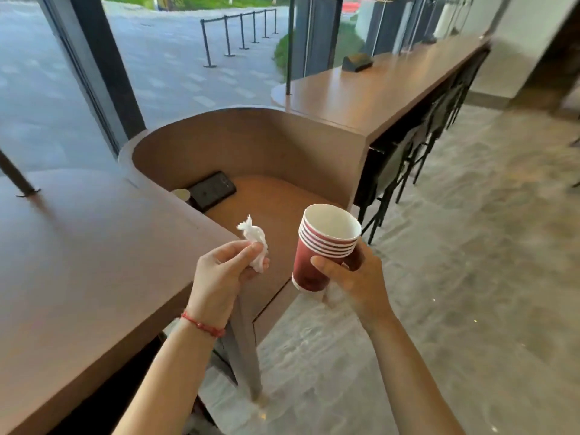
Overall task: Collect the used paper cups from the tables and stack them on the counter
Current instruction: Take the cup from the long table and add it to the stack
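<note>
Forearms reach out from the bottom of the view, a red bracelet (204, 325) on the left wrist. The left hand (219, 274) pinches a crumpled white tissue (255, 243) between thumb and fingertips, held up and away from the body; it looks like litter gathered along with the cups, kept in the free hand so the other can carry the load.

The right hand (348, 277) grips a nested stack of red paper cups (320, 252), fingers wrapped round the lowest cup's wall. About 5 white rims show one above another, so several cups seem already collected. The stack tilts with its open mouth toward the camera, and the inside looks empty. Nesting them lets 1 hand carry all of them.

Both hands hang in the air just past the edge of the near counter (78, 262), which lies to the left.

Beyond them sits a curved wooden booth (251, 142). On its low surface lies a dark flat box (213, 190), and just beside that, partly hidden by the near counter's edge, the pale rim of another cup (181, 194) shows. That is probably the next one to collect.

Farther right, a long counter (376, 92) runs into the distance, with a small dark object (357, 62) on top and chairs (408, 158) tucked under it.
</note>
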`<state>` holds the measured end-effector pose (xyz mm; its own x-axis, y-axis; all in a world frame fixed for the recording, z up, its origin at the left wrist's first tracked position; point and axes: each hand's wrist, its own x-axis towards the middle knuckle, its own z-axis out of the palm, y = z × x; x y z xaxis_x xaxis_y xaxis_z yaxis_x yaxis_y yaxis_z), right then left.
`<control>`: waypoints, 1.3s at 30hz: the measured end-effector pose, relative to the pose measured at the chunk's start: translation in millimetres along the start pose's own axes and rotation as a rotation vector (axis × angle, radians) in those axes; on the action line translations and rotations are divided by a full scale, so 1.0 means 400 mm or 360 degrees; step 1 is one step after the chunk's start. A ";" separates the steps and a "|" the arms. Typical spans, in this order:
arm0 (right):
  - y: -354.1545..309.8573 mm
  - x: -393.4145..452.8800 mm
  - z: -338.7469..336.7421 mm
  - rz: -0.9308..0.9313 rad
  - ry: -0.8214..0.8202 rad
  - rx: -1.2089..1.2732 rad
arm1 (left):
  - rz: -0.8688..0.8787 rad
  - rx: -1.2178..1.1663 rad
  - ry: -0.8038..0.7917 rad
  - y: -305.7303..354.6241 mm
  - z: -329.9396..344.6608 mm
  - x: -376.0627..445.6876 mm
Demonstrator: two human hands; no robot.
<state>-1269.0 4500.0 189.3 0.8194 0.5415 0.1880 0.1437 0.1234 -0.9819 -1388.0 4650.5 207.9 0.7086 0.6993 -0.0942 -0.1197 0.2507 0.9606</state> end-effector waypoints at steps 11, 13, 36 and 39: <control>0.036 -0.106 -0.508 0.0137 0.0643 -0.0151 | -0.0278 0.0131 -0.0554 -0.219 0.458 0.009; 0.040 -0.125 -0.564 0.0156 0.0740 -0.0154 | -0.0334 0.0166 -0.0631 -0.240 0.509 0.013; 0.130 0.173 -0.904 0.0193 0.1257 -0.0160 | -0.0570 0.0176 -0.1158 -0.365 1.013 0.390; 0.149 0.240 -0.996 0.0170 0.1266 -0.0155 | -0.0580 0.0210 -0.1170 -0.398 1.113 0.443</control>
<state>-960.7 4228.3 139.7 0.9756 -0.2123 0.0562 0.0600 0.0118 -0.9981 -933.8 4436.4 154.7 0.9662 -0.0377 -0.2549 0.2557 0.2641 0.9300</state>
